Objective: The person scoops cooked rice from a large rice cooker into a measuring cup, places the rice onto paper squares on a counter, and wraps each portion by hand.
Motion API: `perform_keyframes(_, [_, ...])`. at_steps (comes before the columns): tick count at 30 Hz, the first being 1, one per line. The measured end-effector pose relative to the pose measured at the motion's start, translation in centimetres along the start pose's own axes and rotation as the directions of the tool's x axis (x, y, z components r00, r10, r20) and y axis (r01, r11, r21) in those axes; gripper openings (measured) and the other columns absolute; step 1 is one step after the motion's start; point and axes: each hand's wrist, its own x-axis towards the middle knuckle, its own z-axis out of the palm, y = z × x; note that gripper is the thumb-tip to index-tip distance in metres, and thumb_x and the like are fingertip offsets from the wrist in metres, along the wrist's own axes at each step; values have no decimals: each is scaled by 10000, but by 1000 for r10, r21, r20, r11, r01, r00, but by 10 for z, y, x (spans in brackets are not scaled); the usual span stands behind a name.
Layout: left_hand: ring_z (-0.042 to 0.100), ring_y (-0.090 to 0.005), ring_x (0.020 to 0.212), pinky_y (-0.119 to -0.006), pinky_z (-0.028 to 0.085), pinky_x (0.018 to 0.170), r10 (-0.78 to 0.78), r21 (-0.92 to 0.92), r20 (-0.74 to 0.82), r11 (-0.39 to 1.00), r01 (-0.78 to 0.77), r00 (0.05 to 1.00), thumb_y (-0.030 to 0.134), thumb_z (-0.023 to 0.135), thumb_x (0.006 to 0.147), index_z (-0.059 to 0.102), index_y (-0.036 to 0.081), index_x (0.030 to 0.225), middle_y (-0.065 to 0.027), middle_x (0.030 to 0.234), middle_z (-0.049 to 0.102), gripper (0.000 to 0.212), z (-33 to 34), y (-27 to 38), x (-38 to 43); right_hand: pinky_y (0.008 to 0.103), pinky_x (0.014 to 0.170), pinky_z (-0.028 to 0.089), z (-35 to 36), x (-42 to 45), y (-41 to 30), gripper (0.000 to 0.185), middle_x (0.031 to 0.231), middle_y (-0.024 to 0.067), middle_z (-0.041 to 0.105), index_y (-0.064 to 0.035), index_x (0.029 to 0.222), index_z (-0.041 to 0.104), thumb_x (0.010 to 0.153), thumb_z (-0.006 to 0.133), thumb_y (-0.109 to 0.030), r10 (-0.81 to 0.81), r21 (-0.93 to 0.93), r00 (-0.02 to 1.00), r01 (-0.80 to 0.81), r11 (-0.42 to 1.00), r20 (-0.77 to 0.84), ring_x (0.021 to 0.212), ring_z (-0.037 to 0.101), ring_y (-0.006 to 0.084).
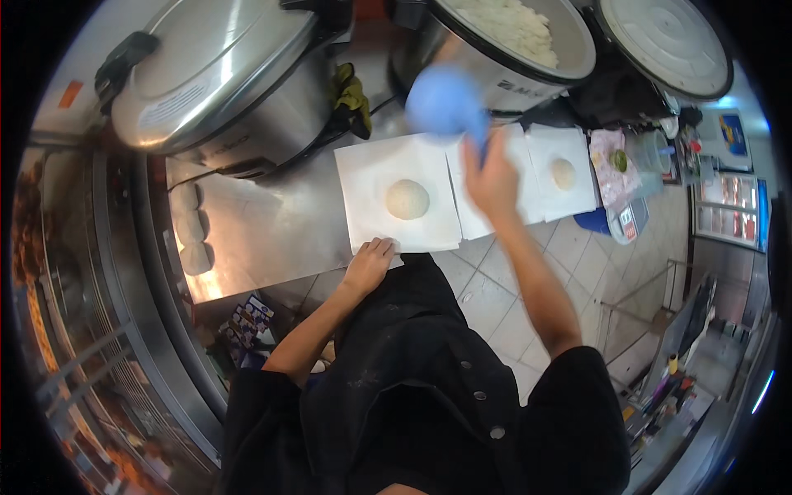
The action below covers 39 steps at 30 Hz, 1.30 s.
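Note:
My right hand (495, 179) grips the handle of a blue scoop (444, 102), blurred, raised in front of an open rice cooker (513, 86) full of white cooked rice (507, 25). A round mound of rice (408, 199) sits on white paper sheets (365, 167) at the counter's front edge. My left hand (371, 263) holds the near edge of those sheets; its thumb is hidden. Right of them, more white paper (470, 204) lies partly behind my right hand. Farther right, a smaller rice mound (562, 174) rests on another paper stack (575, 204).
A lidded steel cooker (272, 105) stands back left, with a yellow-green cloth (352, 99) beside it. Three wrapped white parcels (193, 229) line the left end of the steel counter (272, 229). A pink patterned sheet (609, 161) and a digital scale (628, 223) are at right.

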Motion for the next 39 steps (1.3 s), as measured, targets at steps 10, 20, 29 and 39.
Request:
perform_keyframes(10, [681,-388,760,-452,549,759,-280,-180,338,918,353,899,62,667,769,730,20,821,-213,797,685,92,-34,-8,67,463,734,489,-205,152,-22,286,920,257,667,36,960,666,907,581,-232,-368,-204,888,320,925,-277,862,636,442])
perform_keyframes(20, [677,-362,785,-433,534,772,-429,-240,276,836,493,860,89,694,759,726,8,816,-190,808,690,103,-29,0,41,351,729,527,-102,29,185,186,916,165,711,-1,978,695,882,681,-159,-164,148,944,126,981,287,842,700,281])
perform_keyframes(29, [651,-349,872,-442,526,796,-505,-24,250,850,527,826,80,704,765,716,34,964,-164,894,680,204,-11,32,42,422,725,553,-62,314,89,295,901,168,721,-29,988,737,790,734,-247,-240,-430,783,538,725,574,805,703,325])
perform_keyframes(39, [596,-392,970,-446,522,812,-598,-366,-203,781,506,776,50,727,778,431,29,1313,-200,1082,632,612,27,103,191,416,662,504,-195,294,81,247,796,170,684,14,1009,654,875,612,-189,-785,26,594,794,607,173,716,677,303])
